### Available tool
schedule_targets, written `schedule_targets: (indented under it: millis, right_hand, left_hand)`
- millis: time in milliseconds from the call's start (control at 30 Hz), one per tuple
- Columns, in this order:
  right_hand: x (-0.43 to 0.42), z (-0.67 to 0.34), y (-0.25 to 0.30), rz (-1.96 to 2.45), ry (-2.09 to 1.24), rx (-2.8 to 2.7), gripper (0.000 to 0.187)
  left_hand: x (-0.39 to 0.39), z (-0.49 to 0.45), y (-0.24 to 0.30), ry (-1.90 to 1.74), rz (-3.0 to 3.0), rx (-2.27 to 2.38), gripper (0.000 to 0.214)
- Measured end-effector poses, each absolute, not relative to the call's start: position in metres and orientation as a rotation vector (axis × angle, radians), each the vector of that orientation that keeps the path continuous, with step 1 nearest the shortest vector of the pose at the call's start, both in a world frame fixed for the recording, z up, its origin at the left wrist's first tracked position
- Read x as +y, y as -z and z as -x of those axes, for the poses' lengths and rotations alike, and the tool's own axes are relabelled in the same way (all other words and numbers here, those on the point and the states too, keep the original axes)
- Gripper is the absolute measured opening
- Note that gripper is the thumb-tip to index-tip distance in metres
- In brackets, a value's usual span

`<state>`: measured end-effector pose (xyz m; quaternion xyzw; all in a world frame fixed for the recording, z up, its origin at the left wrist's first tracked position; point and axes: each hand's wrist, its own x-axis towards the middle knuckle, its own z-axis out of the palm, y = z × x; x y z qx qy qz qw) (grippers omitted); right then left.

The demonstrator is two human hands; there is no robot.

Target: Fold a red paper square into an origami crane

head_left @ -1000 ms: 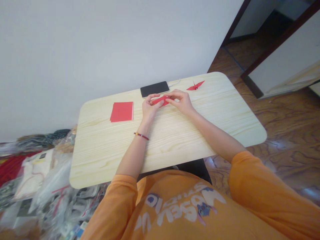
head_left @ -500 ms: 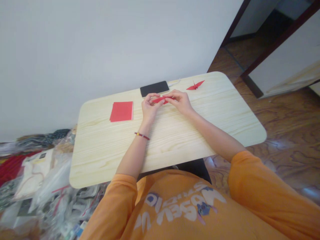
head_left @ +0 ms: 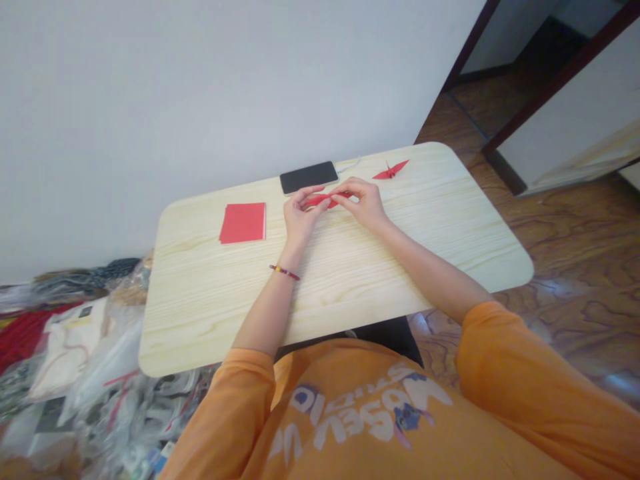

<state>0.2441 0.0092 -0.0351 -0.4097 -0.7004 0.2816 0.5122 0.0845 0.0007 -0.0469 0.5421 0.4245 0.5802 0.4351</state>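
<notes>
Both my hands hold a narrow strip of folded red paper (head_left: 320,201) above the pale wooden table (head_left: 210,300), pinching it between fingers and thumbs. My left hand (head_left: 300,212) grips its left end, and my right hand (head_left: 363,203) grips its right end. Part of the paper is hidden by my fingers. A finished red origami crane (head_left: 391,171) lies beyond my right hand, and a stack of red paper squares (head_left: 243,223) lies left of my left hand. A black smartphone (head_left: 309,177) lies face up just beyond my hands.
A white cable (head_left: 350,164) runs from the phone toward the wall behind the table. A beaded bracelet (head_left: 285,272) circles my left wrist. Plastic bags and fabric (head_left: 95,360) are piled on the floor at left; a wooden floor and doorway lie at right.
The folded red paper looks slimmer between my fingers, and my fingertips have shifted slightly along it. The crane, paper stack and phone have not moved.
</notes>
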Motion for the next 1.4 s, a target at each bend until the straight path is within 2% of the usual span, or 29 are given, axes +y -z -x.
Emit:
schedule_targets:
  millis: [333,667,933,1400]
  right_hand:
    - [0.0094,-0.2467,0.0366,0.961,-0.558,-1.821,0.010]
    - [0.0097,-0.2460,0.0345,1.014,-0.701,-1.689,0.013]
    - [0.0156,-0.2445,0.0391,0.976,-0.964,-1.468,0.022]
    - [0.0149,-0.2442,0.0368,0.994,-0.988,-1.482,0.022]
  left_hand:
    - [0.0029,-0.0801,0.0461,-1.380,-1.432,1.097,0.026]
    - [0.0020,-0.0812,0.0443,-1.343,-1.480,1.125,0.011]
    - [0.0003,-0.0804,0.0436,-1.367,-1.468,1.087,0.014]
    - [-0.0018,-0.0825,0.0415,-1.323,-1.486,1.138,0.019]
